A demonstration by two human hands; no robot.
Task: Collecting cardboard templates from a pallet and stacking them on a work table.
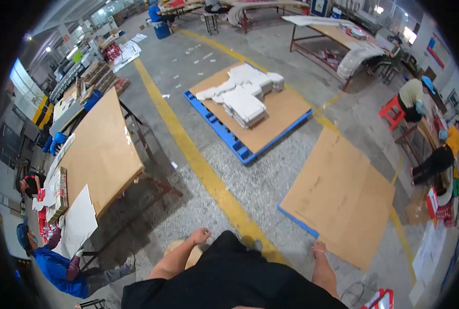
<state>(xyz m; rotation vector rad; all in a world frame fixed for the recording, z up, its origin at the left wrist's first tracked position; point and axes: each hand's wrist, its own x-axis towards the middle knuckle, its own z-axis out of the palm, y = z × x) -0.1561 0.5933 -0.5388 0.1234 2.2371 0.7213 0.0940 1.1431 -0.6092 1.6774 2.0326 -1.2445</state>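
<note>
Beside the brown cardboard-covered blue pallet (337, 198): keep right hand (319, 249) and left hand (198, 236), both empty, loosely curled, clear of its edge.

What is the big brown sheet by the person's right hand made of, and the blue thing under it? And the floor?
The brown sheet looks like cardboard: flat, matte tan, thin-edged. The blue pallet under it is probably plastic, judging by its even bright colour, though only an edge shows. The floor looks like speckled grey concrete with a painted yellow line. The right hand hangs empty near the sheet's edge.
</note>
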